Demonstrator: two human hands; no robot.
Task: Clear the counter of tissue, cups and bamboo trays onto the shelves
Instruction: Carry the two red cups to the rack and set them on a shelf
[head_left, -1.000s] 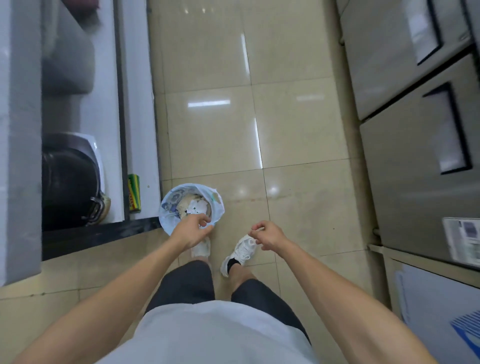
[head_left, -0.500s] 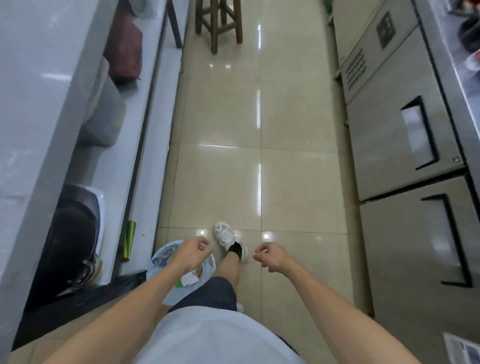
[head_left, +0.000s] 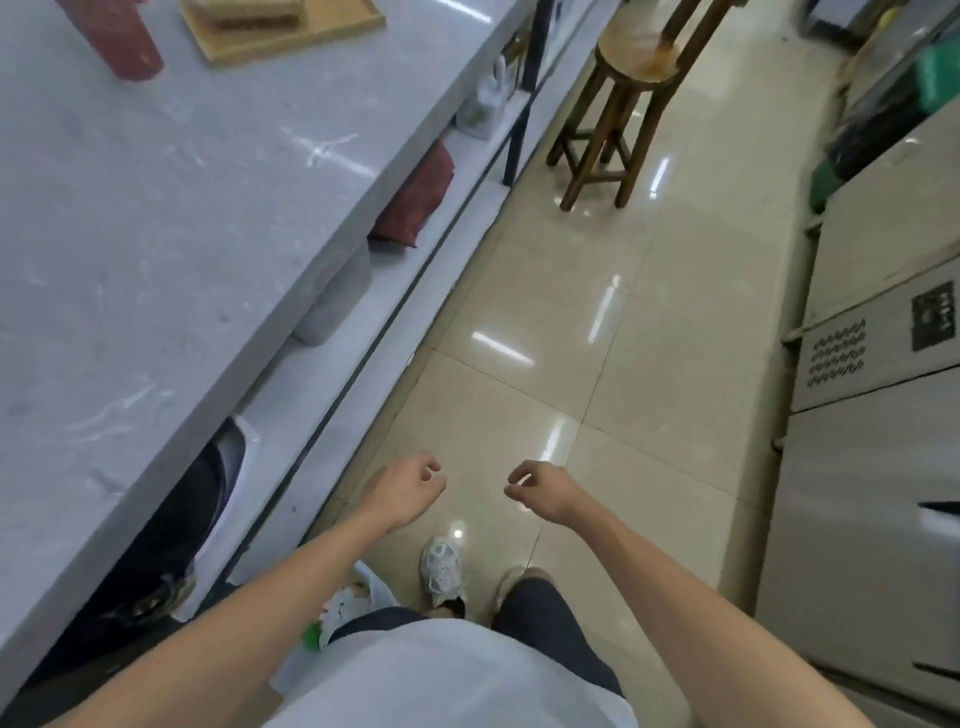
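A bamboo tray (head_left: 291, 31) with a flat woven stack on it lies at the far end of the grey counter (head_left: 156, 234). A red cup (head_left: 117, 39) stands left of the tray. My left hand (head_left: 405, 491) and my right hand (head_left: 540, 491) hover over the floor in front of me, fingers loosely curled, nothing in either. Both hands are well short of the tray and the cup. A bin with a plastic liner (head_left: 348, 605) holding white tissue sits on the floor under my left forearm, mostly hidden.
Shelves (head_left: 395, 270) under the counter hold a red pouch (head_left: 415, 202), a grey tub (head_left: 337, 301), a white bag (head_left: 485, 111) and a black pot (head_left: 171, 535). A wooden stool (head_left: 621, 98) stands ahead in the aisle. Steel fridge cabinets (head_left: 872, 441) line the right.
The view has lifted from the bin to the counter and aisle. My left hand has come away from the bin's liner, and I have stepped forward past the bin.
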